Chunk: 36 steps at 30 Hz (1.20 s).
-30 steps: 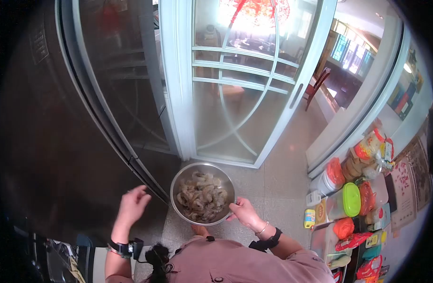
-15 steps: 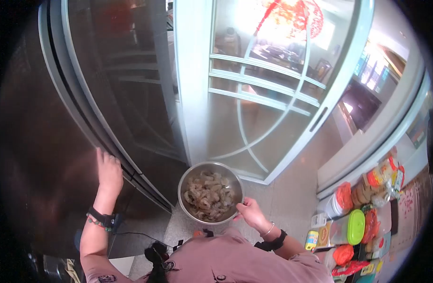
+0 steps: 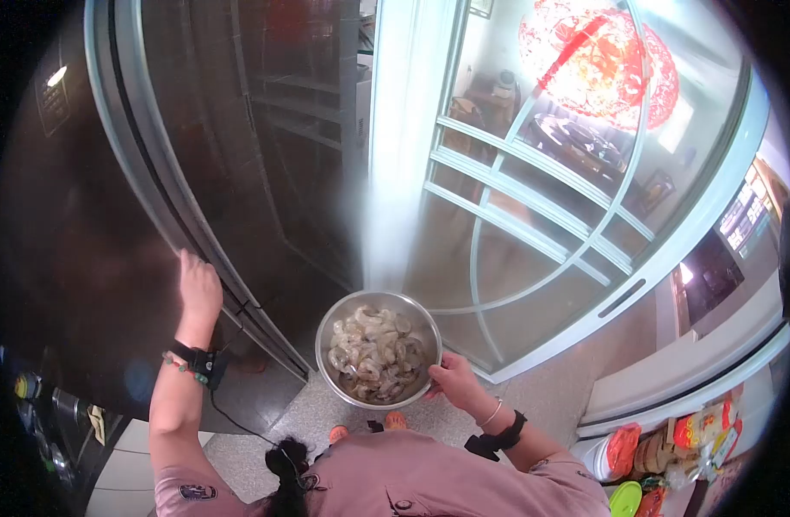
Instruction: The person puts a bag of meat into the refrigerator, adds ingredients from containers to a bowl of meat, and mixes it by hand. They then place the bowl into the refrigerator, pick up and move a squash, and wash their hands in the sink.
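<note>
My right hand [image 3: 451,377] grips the right rim of a round metal bowl [image 3: 323,366], thumb over the edge. Raw shrimp [image 3: 379,351] fill much of the bowl, which hangs level in front of my body. At the left, my left hand [image 3: 199,289] lies against the edge of a dark glossy refrigerator door [image 3: 93,284], beside the vertical seam. Its fingers are bent around the door's edge, and the fingertips are partly hidden.
A glass sliding door [image 3: 533,233] with a pale frame stands ahead. Bagged food and a white tub [image 3: 593,457] are at the lower right, near a green lid [image 3: 625,500]. A dark counter with items [image 3: 63,422] is at the lower left.
My left hand has moved from the air beside the bowl to the refrigerator door's edge. The view has turned left, and my right hand still holds the bowl.
</note>
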{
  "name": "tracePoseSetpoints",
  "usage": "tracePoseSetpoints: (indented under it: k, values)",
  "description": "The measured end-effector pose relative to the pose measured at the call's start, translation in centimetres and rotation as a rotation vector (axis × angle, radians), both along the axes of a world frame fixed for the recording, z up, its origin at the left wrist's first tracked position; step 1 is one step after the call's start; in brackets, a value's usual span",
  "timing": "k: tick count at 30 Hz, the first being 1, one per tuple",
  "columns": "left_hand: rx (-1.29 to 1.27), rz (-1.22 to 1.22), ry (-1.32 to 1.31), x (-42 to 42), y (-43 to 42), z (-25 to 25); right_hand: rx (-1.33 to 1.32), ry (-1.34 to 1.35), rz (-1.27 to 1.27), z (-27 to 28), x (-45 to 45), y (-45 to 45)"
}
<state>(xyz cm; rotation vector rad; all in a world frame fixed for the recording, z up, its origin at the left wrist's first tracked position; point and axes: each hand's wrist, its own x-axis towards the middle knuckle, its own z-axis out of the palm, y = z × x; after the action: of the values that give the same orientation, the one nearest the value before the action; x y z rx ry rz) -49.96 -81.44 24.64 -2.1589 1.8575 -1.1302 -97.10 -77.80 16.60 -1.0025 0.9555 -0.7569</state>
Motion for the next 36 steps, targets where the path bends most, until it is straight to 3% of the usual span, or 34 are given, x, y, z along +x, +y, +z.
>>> tracePoseSetpoints:
  k: [7,9,13,15,21,24,32,36]
  values:
    - [-0.165,-0.095,0.078,-1.5,1.0,-0.4,-0.015,0.050,0.144,1.4,-1.9,-5.0]
    - [-0.156,-0.063,-0.022,-3.2,1.9,0.0,-0.013,0.062,0.169,1.7,-1.9,-6.4]
    - [-0.062,0.004,0.169,-8.5,5.8,1.3,0.023,0.049,0.240,2.4,-1.3,-9.0]
    - [-0.007,0.043,0.138,-10.4,8.8,1.0,0.033,0.073,0.296,3.1,-0.8,-10.0]
    - [0.179,0.333,0.121,-19.2,19.7,0.2,-0.013,0.087,0.532,2.8,-0.4,-13.8]
    - [0.115,0.298,0.135,-23.6,24.5,-2.2,0.029,0.048,0.615,0.2,-0.2,-16.6]
    - [-0.014,0.729,0.117,-34.3,33.5,-7.7,0.130,0.022,0.787,-0.6,2.1,-21.5]
    - [-0.027,0.901,0.257,-37.8,36.3,-6.2,0.198,0.031,0.914,-0.3,3.7,-23.3]
